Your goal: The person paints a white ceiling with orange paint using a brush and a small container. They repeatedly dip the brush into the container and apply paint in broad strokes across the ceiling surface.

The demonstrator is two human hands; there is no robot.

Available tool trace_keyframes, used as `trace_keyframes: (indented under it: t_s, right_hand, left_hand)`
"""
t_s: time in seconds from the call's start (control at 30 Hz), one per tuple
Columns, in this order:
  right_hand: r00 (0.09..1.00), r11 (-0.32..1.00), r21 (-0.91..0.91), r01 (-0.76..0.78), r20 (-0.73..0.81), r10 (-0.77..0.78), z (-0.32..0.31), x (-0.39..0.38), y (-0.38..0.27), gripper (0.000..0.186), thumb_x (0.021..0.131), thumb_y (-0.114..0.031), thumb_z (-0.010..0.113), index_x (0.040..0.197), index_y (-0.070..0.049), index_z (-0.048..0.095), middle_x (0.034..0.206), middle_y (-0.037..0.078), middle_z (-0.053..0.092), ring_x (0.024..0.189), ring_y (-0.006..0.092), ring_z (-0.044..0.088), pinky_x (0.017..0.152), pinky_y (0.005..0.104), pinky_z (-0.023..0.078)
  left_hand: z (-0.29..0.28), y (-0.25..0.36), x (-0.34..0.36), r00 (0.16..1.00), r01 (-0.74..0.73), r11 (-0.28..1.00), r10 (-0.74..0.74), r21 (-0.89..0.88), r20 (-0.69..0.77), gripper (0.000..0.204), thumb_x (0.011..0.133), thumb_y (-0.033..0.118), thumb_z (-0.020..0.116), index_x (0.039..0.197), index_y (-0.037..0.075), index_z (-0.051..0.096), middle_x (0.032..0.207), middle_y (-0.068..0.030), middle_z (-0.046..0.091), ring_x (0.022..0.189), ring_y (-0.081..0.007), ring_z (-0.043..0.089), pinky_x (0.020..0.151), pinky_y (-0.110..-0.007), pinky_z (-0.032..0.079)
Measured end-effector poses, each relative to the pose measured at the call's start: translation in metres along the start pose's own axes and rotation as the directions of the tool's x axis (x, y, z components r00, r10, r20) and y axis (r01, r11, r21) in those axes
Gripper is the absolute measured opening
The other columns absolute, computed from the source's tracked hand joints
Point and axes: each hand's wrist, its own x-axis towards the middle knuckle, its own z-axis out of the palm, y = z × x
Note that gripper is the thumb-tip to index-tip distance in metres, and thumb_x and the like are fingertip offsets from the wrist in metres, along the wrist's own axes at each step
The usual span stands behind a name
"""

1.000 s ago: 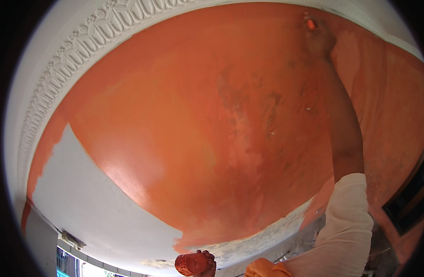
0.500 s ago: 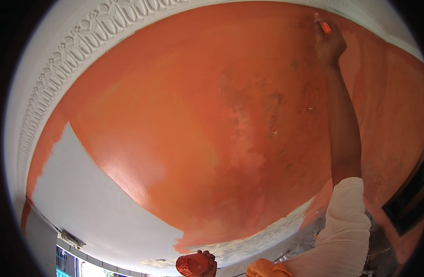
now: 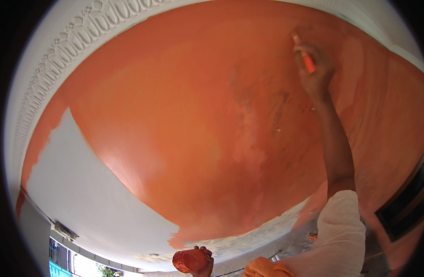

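Note:
My right hand [image 3: 316, 69] is raised at the upper right, closed on a paintbrush with an orange handle [image 3: 308, 62]; its head is at the orange-painted surface [image 3: 184, 92], blurred. The bare forearm runs down to a white sleeve. Darker smudges and mottled streaks mark the paint left of the hand. Low in the middle, my left hand [image 3: 203, 261] grips a round container smeared with orange-red paint [image 3: 186, 261], tilted toward the left in the picture.
A white moulded cornice [image 3: 64, 55] curves along the top. Bare white surface [image 3: 82, 175] lies at lower left, with a fixture [image 3: 66, 231] and a bright opening [image 3: 64, 261]. A dark framed panel [image 3: 403, 198] is at right. Orange cloth [image 3: 262, 267] lies beside my white sleeve.
My right hand with the brush first moved a little right, then came down and to the left. My left hand still holds the container, nearly in the same place.

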Motion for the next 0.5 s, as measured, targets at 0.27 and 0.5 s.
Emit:
trace_keyframes:
  t_s: [0.27, 0.5]
  right_hand:
    - [0.656, 0.083, 0.745, -0.662, 0.523, 0.544, -0.058, -0.113, -0.226, 0.026, 0.091, 0.010, 0.075, 0.113, -0.003, 0.069, 0.107, 0.009, 0.075, 0.095, 0.0178, 0.072, 0.087, 0.0331, 0.059]
    - [0.045, -0.620, 0.390, -0.681, 0.867, 0.496, -0.083, -0.158, -0.325, 0.023, 0.093, 0.008, 0.074, 0.114, -0.001, 0.070, 0.098, 0.006, 0.070, 0.086, 0.0125, 0.067, 0.083, 0.0266, 0.056]
  left_hand:
    - [0.016, -0.018, -0.003, 0.989, -0.051, 0.995, 0.039, -0.081, -0.141, 0.062, 0.096, 0.054, 0.071, 0.138, 0.008, 0.065, 0.134, -0.0181, 0.064, 0.128, -0.0359, 0.058, 0.101, -0.051, 0.057]
    - [0.050, -0.017, 0.002, 0.992, -0.057, 0.998, 0.058, 0.006, -0.115, 0.055, 0.101, 0.053, 0.060, 0.139, 0.013, 0.065, 0.137, -0.0175, 0.066, 0.127, -0.0400, 0.063, 0.099, -0.056, 0.058]
